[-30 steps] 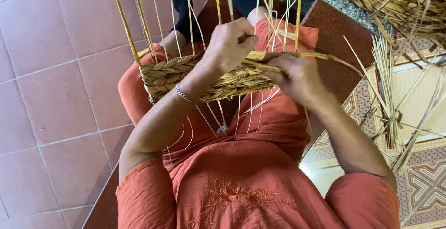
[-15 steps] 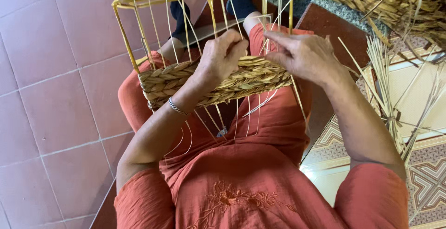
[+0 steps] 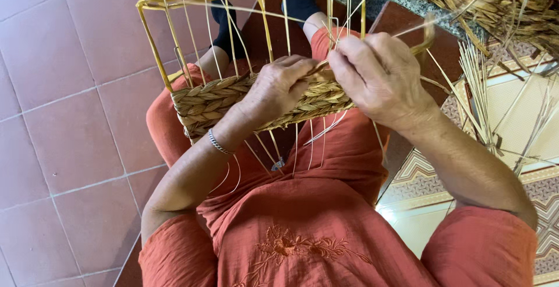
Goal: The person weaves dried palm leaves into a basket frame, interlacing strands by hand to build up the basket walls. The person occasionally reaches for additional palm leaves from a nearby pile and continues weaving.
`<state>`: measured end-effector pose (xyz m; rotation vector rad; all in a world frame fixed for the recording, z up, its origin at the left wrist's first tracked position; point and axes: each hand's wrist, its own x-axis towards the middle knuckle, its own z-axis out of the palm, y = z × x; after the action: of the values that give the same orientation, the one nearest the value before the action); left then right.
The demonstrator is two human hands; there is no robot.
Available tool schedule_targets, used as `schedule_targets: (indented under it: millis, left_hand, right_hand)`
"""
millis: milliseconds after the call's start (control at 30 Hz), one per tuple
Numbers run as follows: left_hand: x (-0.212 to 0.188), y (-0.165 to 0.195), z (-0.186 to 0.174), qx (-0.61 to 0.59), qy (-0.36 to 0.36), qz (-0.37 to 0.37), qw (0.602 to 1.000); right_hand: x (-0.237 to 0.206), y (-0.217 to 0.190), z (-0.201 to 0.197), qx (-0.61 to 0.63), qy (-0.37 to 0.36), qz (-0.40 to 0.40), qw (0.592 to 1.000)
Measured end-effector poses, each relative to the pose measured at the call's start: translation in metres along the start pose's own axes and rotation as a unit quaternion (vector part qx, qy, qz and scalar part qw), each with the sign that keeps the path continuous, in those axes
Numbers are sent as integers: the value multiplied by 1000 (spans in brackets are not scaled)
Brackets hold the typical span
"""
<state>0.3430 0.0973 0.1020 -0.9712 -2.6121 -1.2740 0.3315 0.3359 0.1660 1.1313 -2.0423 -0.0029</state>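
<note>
Weaving a basket on the lap

Left hand [image 3: 279, 86] presses the woven band [image 3: 215, 103]; right hand [image 3: 372, 74], just beside it, pinches a straw strand [image 3: 422, 39] tightly.
</note>
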Motion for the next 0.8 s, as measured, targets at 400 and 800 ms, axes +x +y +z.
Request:
schedule_targets:
  millis: [400, 800]
  left_hand:
    - [18, 10, 4, 36, -87, -110, 989]
    - [5, -3, 13, 64, 48, 0, 997]
  right_hand:
    - [-33, 94, 42, 444, -449, 355, 690]
    - [-74, 22, 63, 465, -238, 337, 784]
